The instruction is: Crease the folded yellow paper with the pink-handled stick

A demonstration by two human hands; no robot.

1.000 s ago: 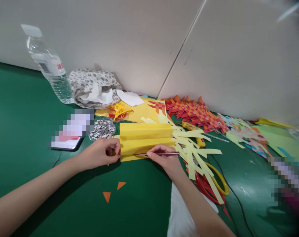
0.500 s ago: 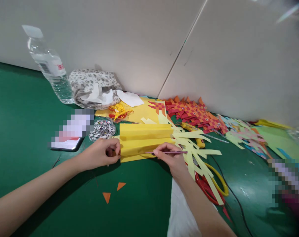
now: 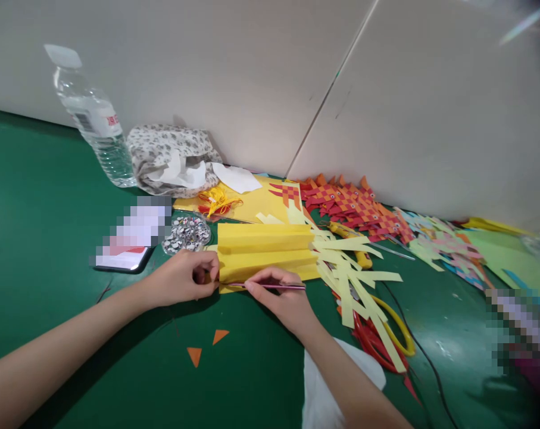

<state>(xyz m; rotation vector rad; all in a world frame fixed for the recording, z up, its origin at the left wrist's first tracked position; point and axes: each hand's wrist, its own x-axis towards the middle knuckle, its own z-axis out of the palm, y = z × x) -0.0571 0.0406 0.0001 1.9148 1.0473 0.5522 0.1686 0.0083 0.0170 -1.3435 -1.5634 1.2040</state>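
Note:
A bright yellow sheet of paper (image 3: 265,243) with crosswise pleats lies in front of me on the green table. My left hand (image 3: 183,275) pinches it at its lower left edge. Between the fingers of my right hand (image 3: 282,296) is a thin purple stick (image 3: 293,288), lying almost level along the paper's lowest fold. Its tip points left, near my left fingertips; what kind of tool it is I cannot make out. Two small orange paper triangles (image 3: 194,356) lie below my hands.
Pale yellow strips (image 3: 347,262) and red scissors (image 3: 371,336) lie to the right, with a yellow cutter (image 3: 363,258) behind. Woven red-orange paper fish (image 3: 354,205) are heaped by the wall. At left are a phone (image 3: 133,238), googly eyes (image 3: 187,232) and a water bottle (image 3: 97,128).
My right hand has slid left along the lower fold with the purple stick, toward my left hand. My left hand keeps its pinch on the paper's edge.

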